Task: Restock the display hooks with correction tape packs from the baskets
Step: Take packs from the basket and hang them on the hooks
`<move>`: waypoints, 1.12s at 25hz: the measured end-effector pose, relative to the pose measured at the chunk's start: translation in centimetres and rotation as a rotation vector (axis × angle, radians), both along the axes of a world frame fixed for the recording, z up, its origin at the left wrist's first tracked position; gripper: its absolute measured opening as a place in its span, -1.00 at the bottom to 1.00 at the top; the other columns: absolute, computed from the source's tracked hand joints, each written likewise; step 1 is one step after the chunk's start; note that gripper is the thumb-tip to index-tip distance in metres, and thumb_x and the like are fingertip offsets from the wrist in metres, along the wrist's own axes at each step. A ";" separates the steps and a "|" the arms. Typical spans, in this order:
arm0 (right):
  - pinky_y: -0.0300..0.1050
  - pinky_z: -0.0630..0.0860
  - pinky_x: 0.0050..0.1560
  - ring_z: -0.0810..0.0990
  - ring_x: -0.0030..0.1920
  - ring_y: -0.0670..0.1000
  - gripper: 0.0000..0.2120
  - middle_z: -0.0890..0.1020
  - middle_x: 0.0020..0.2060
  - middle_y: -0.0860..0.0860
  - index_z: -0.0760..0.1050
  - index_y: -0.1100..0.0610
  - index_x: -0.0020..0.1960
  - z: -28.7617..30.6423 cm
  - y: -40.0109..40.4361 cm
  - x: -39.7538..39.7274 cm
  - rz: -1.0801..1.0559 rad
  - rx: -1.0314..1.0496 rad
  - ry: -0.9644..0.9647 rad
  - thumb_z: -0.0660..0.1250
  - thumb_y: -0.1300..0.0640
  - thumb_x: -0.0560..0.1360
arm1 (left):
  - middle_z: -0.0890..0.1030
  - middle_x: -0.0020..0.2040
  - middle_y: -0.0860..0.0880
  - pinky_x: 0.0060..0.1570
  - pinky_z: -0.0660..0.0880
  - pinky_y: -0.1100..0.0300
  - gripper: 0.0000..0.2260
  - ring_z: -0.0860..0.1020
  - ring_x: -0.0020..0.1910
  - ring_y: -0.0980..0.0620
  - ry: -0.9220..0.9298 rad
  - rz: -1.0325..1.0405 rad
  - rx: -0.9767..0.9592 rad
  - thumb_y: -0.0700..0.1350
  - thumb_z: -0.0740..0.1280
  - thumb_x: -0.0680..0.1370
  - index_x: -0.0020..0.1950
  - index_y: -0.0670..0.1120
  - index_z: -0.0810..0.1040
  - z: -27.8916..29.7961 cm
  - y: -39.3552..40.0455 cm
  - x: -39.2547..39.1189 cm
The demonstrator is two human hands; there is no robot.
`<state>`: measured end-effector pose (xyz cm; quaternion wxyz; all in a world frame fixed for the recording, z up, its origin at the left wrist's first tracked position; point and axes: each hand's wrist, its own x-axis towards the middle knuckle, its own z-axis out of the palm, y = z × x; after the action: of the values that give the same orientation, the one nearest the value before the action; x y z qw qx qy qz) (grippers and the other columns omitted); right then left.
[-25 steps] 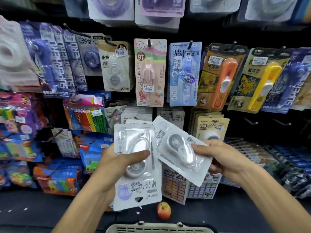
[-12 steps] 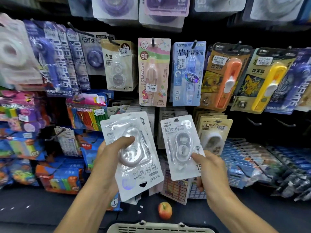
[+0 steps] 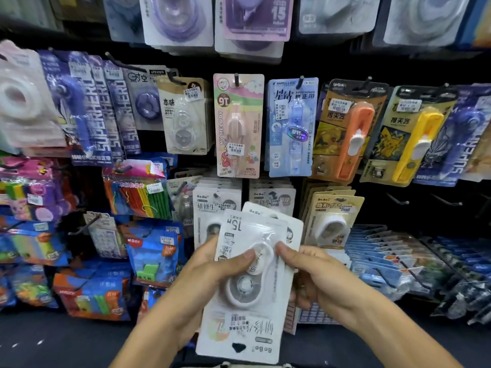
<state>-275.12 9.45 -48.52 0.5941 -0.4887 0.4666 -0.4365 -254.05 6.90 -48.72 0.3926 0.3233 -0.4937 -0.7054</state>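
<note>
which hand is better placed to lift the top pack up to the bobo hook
Right, probably. The right hand pinches the top pack at its edge, while the left hand grips the stack.

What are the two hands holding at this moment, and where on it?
Both hold white correction tape packs, stacked, the front one upside down. The left hand has its thumb on the blister's left side; the right hand has its grip on the right edge.
</note>
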 end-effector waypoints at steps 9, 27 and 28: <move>-0.40 0.46 -0.43 0.61 -0.42 -0.21 -0.74 0.70 -0.35 -0.11 0.67 -0.19 -0.23 1.1 0.5 -1.6 -0.557 -0.746 0.279 0.31 -0.15 0.58 | 0.73 0.06 -0.20 0.01 0.63 -0.19 -0.79 0.70 0.00 -0.26 0.029 0.521 0.210 -0.09 0.27 0.67 0.23 -0.09 0.62 0.7 -1.0 0.8; -0.20 0.64 -0.27 0.74 0.01 0.02 -0.31 0.74 0.04 -0.07 0.41 -0.18 0.29 0.0 -0.6 0.7 -0.436 -0.203 -0.219 0.60 0.13 0.25 | 0.76 -0.05 -0.17 -0.07 0.65 -0.17 -0.72 0.74 -0.10 -0.23 0.021 0.389 0.067 -0.13 0.57 0.30 -0.01 -0.02 0.71 -0.1 0.0 -1.1; -0.21 0.64 -0.27 0.74 -0.01 0.00 -0.34 0.74 0.04 -0.07 0.43 -0.14 0.29 0.5 -0.9 0.1 -0.472 -0.236 -0.247 0.59 0.14 0.26 | 0.75 -0.04 -0.19 -0.09 0.66 -0.18 -0.75 0.74 -0.10 -0.24 0.040 0.366 0.060 -0.13 0.56 0.29 -0.05 -0.01 0.72 -0.1 0.0 -1.0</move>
<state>-275.00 8.51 -48.04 0.4675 -0.3756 0.4373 -0.6702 -255.07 6.88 -48.81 0.5143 0.4050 -0.3976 -0.6429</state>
